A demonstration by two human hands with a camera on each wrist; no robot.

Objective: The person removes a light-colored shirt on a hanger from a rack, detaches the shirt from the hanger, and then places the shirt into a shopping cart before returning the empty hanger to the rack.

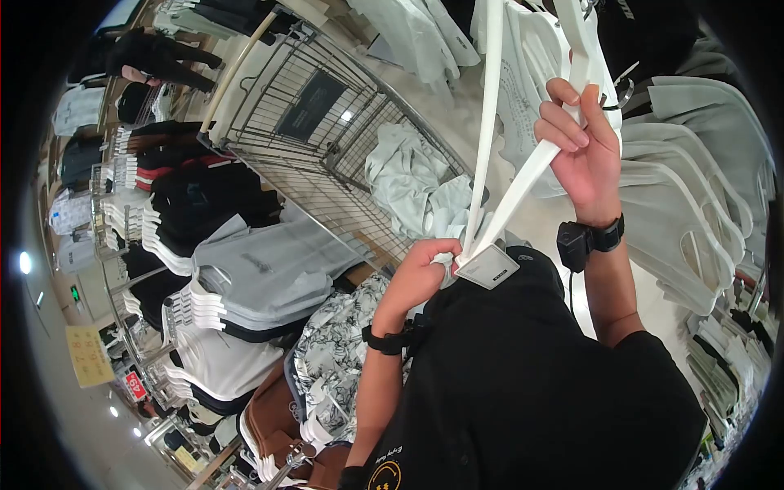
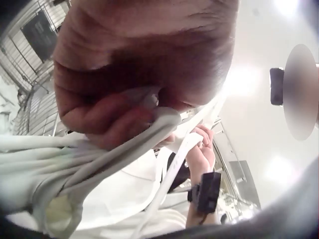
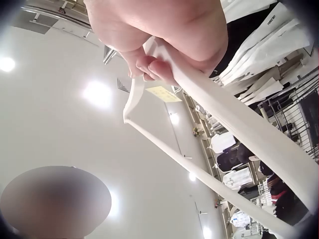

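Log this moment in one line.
Right hand: grips white hanger | Left hand: fingers curled at hanger's near corner, beside tag | Cart: pale clothes inside

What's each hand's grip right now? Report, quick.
Left hand: closed, apparently holding pale fabric; whether it also holds the white hanger cannot be told.
Right hand: closed, holding the white hanger.

Crumpled pale garments (image 1: 406, 173) are held in a wire shopping cart (image 1: 351, 143), heaped at the end away from its handle (image 1: 237, 69). Pale floor (image 1: 461, 113) is seen alongside. On metal racking (image 1: 140, 280) to the left, black shirts (image 1: 212, 204), grey shirts (image 1: 265, 265) and white shirts (image 1: 216, 355) are hung in rows. Further pale garments (image 1: 686, 184) are hung to the right, their rail mostly hidden.
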